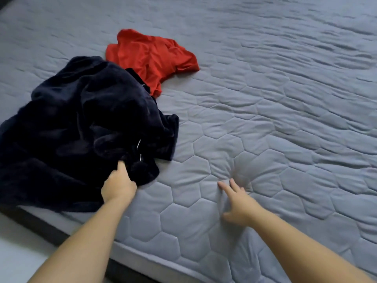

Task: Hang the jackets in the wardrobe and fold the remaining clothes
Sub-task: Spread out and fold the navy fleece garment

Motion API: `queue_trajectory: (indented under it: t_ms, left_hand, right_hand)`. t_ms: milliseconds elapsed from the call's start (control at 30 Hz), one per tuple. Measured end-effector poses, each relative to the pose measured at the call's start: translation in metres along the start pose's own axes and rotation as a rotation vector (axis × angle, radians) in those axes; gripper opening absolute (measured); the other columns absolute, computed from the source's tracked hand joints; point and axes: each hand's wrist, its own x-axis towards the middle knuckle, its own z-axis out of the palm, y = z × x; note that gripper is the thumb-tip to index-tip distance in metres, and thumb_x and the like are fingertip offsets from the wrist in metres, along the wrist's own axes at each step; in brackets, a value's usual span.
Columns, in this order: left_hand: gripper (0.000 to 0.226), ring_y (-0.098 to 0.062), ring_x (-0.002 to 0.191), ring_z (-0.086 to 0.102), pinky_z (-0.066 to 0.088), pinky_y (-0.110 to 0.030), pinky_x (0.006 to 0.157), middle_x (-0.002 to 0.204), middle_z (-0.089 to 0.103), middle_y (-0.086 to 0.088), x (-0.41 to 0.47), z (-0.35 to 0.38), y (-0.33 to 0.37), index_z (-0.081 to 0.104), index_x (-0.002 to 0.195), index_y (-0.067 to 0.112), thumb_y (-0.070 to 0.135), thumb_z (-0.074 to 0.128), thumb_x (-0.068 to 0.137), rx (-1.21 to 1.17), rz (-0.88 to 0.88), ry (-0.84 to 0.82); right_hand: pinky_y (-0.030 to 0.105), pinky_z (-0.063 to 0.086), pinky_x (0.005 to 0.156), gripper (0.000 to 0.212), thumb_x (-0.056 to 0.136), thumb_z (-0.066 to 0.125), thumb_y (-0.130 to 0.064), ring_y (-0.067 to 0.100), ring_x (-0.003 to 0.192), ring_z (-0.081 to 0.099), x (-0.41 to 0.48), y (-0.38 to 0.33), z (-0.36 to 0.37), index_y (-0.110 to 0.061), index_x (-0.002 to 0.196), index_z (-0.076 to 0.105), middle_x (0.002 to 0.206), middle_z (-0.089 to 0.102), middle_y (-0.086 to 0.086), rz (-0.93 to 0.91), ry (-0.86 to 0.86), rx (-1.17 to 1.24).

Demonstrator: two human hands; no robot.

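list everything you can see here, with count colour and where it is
dark garment: one, navy or near black, fleecy, in a heap at the left of the mattress, its lower left part hanging over the near edge
red garment: one, red, crumpled, farther back than the dark garment, its near end tucked against that heap
mattress: one, grey-blue, quilted in hexagons, fills most of the view
bed frame: one, dark, a strip below the mattress edge at lower left
floor: pale, bottom left corner
left hand: one, grips the near edge of the dark garment
right hand: one, fingers spread and straight, on or just over bare mattress, holds nothing
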Motion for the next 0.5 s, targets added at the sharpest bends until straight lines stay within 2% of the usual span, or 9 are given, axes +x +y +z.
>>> queue_trajectory:
  t_ms: [33,67,133,167,200,233,267,400,500]
  left_hand:
    - [0.046,-0.035,0.083,0.057,0.049,-0.038,0.065,0.092,0.056,-0.012,-0.002,0.002,-0.002,0.039,0.127,0.018,0.011,0.056,0.084,-0.021,0.017,0.016]
    - [0.044,-0.034,0.082,0.057,0.048,-0.036,0.066,0.088,0.057,-0.010,-0.008,0.003,-0.003,0.042,0.126,0.019,0.011,0.053,0.084,-0.053,0.039,-0.003]
    - [0.054,-0.036,0.100,0.057,0.047,-0.037,0.079,0.109,0.061,-0.013,-0.030,0.008,0.003,0.041,0.137,0.024,0.014,0.051,0.085,-0.111,0.114,-0.121]
    - [0.058,-0.035,0.112,0.054,0.046,-0.038,0.088,0.123,0.058,-0.013,-0.047,0.010,0.009,0.038,0.142,0.024,0.014,0.051,0.086,-0.154,0.154,-0.188]
    - [0.060,-0.033,0.120,0.051,0.044,-0.038,0.096,0.133,0.054,-0.012,-0.065,0.014,0.016,0.036,0.145,0.022,0.014,0.050,0.087,-0.206,0.183,-0.259]
    - [0.060,-0.031,0.124,0.048,0.042,-0.037,0.101,0.138,0.051,-0.010,-0.081,0.018,0.022,0.036,0.145,0.020,0.013,0.050,0.088,-0.250,0.209,-0.329]
    - [0.058,-0.029,0.125,0.048,0.041,-0.036,0.103,0.139,0.051,-0.009,-0.096,0.022,0.030,0.039,0.144,0.019,0.011,0.050,0.087,-0.280,0.235,-0.391]
    - [0.048,-0.024,0.111,0.058,0.048,-0.038,0.096,0.119,0.063,-0.002,-0.153,0.039,0.072,0.054,0.126,0.026,0.012,0.047,0.081,-0.341,0.410,-0.542]
    - [0.057,-0.024,0.125,0.051,0.042,-0.034,0.104,0.134,0.056,-0.001,-0.216,0.062,0.114,0.047,0.137,0.023,0.011,0.047,0.081,-0.319,0.592,-0.634]
  right_hand:
    - [0.040,0.024,0.115,0.091,0.081,0.065,-0.032,0.038,0.146,0.007,0.000,0.002,0.000,-0.037,0.151,0.007,0.161,-0.009,0.002,-0.003,-0.005,0.010]
    - [0.038,0.024,0.115,0.088,0.082,0.065,-0.032,0.035,0.146,0.009,-0.002,0.003,-0.002,-0.035,0.151,0.010,0.161,-0.005,0.002,0.001,-0.003,0.049]
    - [0.028,0.031,0.108,0.076,0.086,0.064,-0.028,0.026,0.141,0.027,-0.012,-0.001,-0.012,-0.025,0.150,0.023,0.159,0.016,0.007,0.016,0.006,0.258]
    - [0.021,0.039,0.097,0.067,0.089,0.063,-0.026,0.022,0.130,0.042,-0.019,-0.004,-0.020,-0.019,0.148,0.030,0.152,0.030,0.009,0.041,0.014,0.442]
    - [0.019,0.046,0.081,0.059,0.092,0.061,-0.024,0.016,0.112,0.053,-0.029,-0.006,-0.029,-0.016,0.144,0.036,0.143,0.042,0.009,0.082,0.007,0.638]
    - [0.021,0.049,0.068,0.051,0.093,0.059,-0.024,0.013,0.097,0.056,-0.040,-0.008,-0.038,-0.016,0.140,0.041,0.134,0.048,0.007,0.139,-0.010,0.810]
    - [0.024,0.049,0.064,0.045,0.094,0.058,-0.027,0.014,0.093,0.057,-0.051,-0.007,-0.045,-0.019,0.136,0.045,0.128,0.052,0.007,0.196,-0.026,0.906]
    - [0.033,0.046,0.078,0.044,0.091,0.059,-0.039,0.021,0.109,0.055,-0.083,0.024,-0.056,-0.025,0.131,0.049,0.129,0.056,0.002,0.261,-0.013,0.941]
    - [0.036,0.047,0.091,0.062,0.083,0.065,-0.050,0.021,0.117,0.053,-0.105,0.049,-0.055,-0.030,0.137,0.042,0.133,0.051,-0.003,0.211,-0.085,0.981]
